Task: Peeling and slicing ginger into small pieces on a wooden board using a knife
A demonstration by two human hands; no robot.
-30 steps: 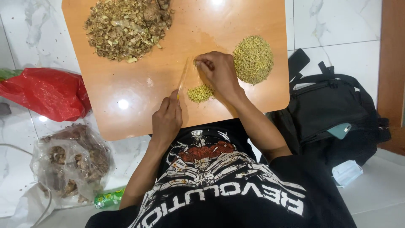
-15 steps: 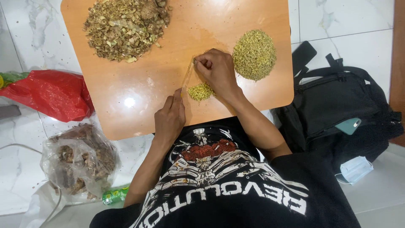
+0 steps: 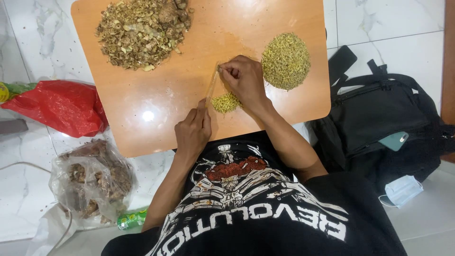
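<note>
Both hands pinch the ends of a thin pale strip (image 3: 212, 86) that lies slanted on the wooden board (image 3: 156, 123): the right hand (image 3: 244, 80) has its fingertips closed on the far end, the left hand (image 3: 193, 132) closed on the near end. A small heap of green crumbs (image 3: 225, 102) sits just right of the strip, under the right hand. A bigger green pile (image 3: 286, 60) lies further right, and a coarse brown pile (image 3: 142, 31) far left.
</note>
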